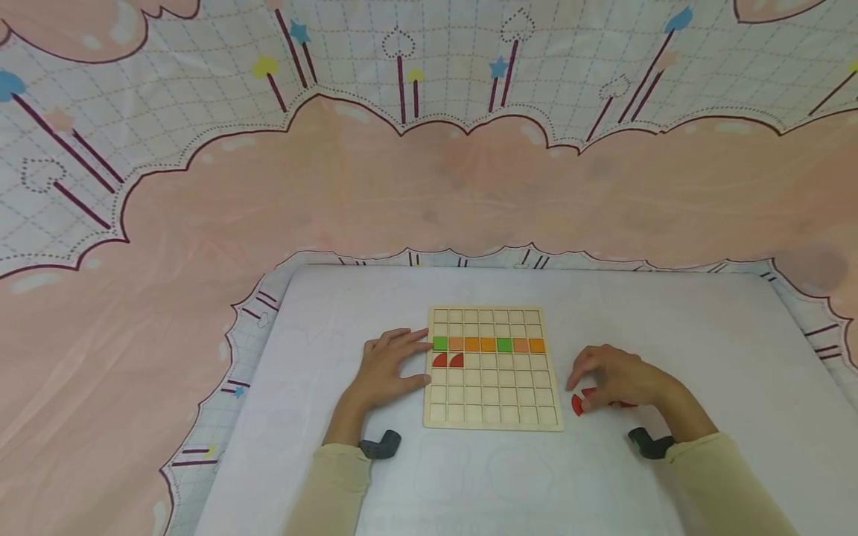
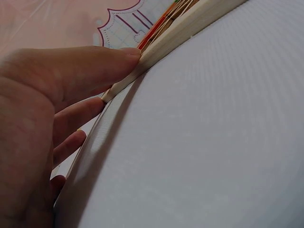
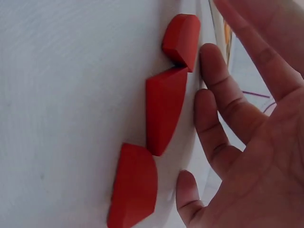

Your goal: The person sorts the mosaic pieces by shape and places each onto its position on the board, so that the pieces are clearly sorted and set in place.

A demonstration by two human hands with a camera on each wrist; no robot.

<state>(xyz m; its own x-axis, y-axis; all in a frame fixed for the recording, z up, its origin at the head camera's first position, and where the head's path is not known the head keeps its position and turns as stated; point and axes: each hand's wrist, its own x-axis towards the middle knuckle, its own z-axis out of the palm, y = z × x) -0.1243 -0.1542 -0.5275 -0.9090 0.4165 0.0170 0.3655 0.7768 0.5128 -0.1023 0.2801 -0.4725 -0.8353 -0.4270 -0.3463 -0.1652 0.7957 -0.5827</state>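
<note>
My left hand (image 1: 387, 366) rests against the left edge of a pale wooden grid board (image 1: 491, 392). Its thumb and fingertips touch the board's rim, also in the left wrist view. Two red quarter-circle pieces (image 1: 456, 360) occupy the left end of one row, below a row of green and orange squares (image 1: 472, 345). Right of the board, my right hand (image 1: 620, 376) hovers over loose red quarter-circle pieces (image 3: 166, 109), its fingers loosely bent. In the right wrist view three of these lie end to end beside the fingers. No piece is visibly gripped; the thumb hides part of the head view.
The white tabletop (image 1: 509, 484) lies under the board. Behind and left of it spreads a pink and white patterned cloth (image 1: 429, 186). A dark wrist device (image 1: 382, 445) sits at the left wrist, another dark device (image 1: 650, 444) at the right.
</note>
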